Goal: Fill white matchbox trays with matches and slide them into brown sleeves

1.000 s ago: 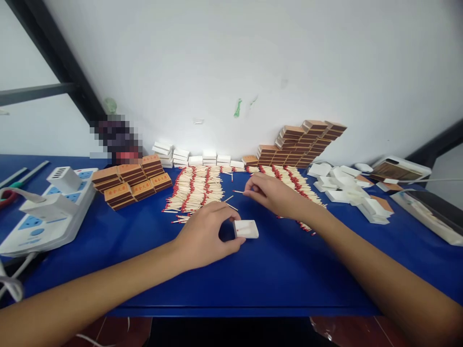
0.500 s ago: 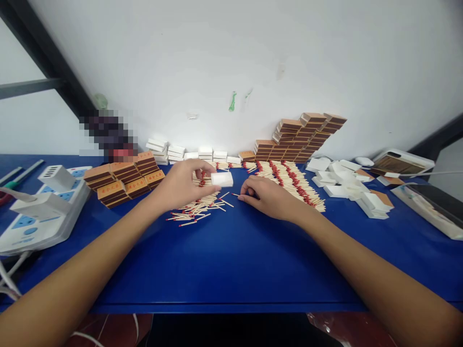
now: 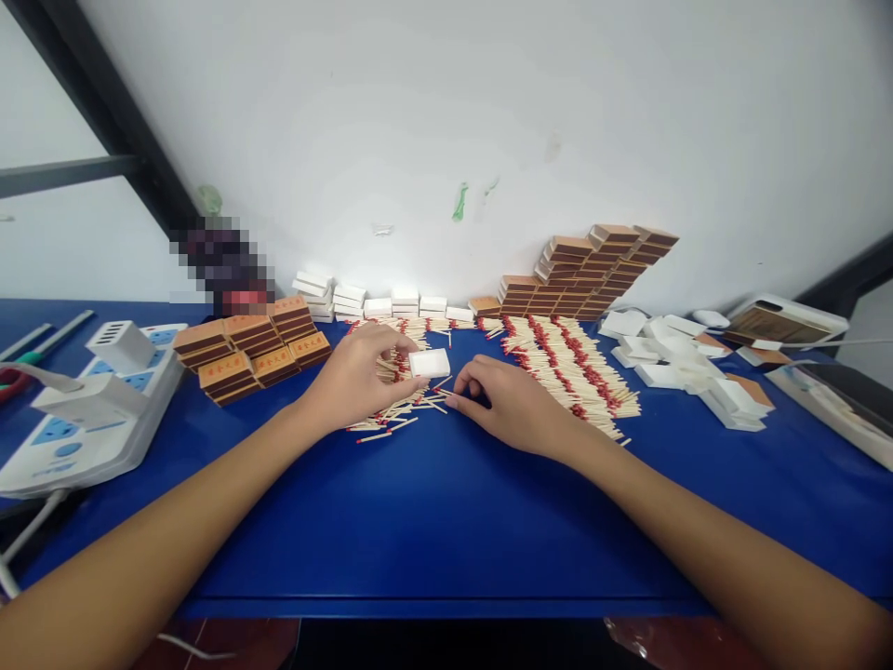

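My left hand (image 3: 363, 377) grips a small white matchbox tray (image 3: 429, 364) between thumb and fingertips, just above the table. Its inside cannot be made out. Below and behind that hand lies a loose heap of red-tipped matches (image 3: 377, 435). To the right of the tray, my right hand (image 3: 502, 400) is low over the blue table, thumb and bent fingers in a pinch around a match (image 3: 444, 392), which is largely hard to see. Beside my right hand spread rows of matches (image 3: 558, 358) with red heads.
Brown matchboxes are stacked at left (image 3: 251, 349) and against the wall at right (image 3: 593, 274). White trays (image 3: 405, 300) line the wall. More white trays (image 3: 662, 349) lie piled at right, near a phone (image 3: 788, 321). A power strip (image 3: 132, 409) occupies the left side.
My right hand has moved slightly closer to the tray and the loose matches. The tray stays in my left hand, a little lower. The whole view has shifted slightly.
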Demonstrator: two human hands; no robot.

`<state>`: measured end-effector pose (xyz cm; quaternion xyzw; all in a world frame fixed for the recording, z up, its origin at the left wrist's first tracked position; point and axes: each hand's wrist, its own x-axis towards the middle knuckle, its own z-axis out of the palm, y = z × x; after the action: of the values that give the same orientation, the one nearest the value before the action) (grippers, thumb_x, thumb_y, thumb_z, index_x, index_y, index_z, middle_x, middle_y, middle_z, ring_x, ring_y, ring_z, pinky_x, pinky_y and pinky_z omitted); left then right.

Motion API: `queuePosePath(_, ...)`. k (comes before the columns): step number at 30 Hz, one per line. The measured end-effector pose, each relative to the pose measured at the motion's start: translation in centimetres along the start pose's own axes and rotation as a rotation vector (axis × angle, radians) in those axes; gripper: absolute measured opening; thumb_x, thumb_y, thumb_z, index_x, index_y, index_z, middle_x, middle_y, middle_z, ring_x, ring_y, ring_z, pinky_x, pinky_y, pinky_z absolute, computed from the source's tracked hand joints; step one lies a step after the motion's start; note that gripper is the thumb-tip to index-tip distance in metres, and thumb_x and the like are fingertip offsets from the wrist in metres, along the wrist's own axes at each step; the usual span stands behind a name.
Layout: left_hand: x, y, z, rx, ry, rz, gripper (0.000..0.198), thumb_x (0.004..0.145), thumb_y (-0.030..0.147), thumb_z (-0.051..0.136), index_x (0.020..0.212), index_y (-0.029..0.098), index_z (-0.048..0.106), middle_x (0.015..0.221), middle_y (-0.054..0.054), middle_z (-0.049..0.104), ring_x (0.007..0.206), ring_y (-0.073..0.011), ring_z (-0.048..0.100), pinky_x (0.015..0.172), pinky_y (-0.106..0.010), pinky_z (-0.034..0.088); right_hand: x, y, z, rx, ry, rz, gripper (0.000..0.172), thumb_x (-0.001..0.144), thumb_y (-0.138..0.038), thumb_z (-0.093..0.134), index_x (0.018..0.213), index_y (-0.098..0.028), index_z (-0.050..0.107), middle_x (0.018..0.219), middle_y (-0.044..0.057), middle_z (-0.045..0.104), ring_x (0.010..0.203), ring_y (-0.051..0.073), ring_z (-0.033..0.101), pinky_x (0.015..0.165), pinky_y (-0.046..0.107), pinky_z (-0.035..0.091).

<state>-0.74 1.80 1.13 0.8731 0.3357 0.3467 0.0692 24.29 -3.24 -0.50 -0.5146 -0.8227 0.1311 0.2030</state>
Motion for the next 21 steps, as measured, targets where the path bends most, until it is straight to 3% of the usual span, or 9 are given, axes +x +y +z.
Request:
queuePosePath(8,-0.2,0.7,0.1,0.037,0.020,0.155,0.026,0.091,0.035,0.079,0.111,0.019,0.071,0.103,-0.007,0.076,0.097,-0.0246,0.066,0.090,-0.041,0.053,-0.4,1.0,-0.6,-0.084,-0.070,0.012,0.013,0.107,-0.026,0.053,0.097,-0.021,0.061,0.102,0.006,0.066,0.086,0.021,0.062,0.075,0.034,0.045)
queuePosePath(14,-0.2,0.4,0.2,0.084,0.006,0.169,0.026,0.091,0.030,0.078,0.112,0.018,0.070,0.104,-0.008,0.076,0.097,-0.0253,0.066,0.094,-0.044,0.052,-0.7,2.1,-2.3,-0.148,0.040,-0.015,0.017,0.108,-0.030,0.048,0.097,-0.023,0.058,0.103,0.009,0.066,0.088,0.025,0.064,0.076,0.038,0.047)
queuePosePath(21,-0.5,0.7,0.6,0.063,-0.036,0.154,0.028,0.093,0.036,0.077,0.115,0.019,0.071,0.102,-0.007,0.076,0.096,-0.0251,0.067,0.093,-0.043,0.052,-0.6,0.7,-2.2,-0.147,0.133,-0.068,0.021,0.110,-0.033,0.042,0.099,-0.024,0.056,0.104,0.010,0.065,0.089,0.025,0.063,0.076,0.038,0.047)
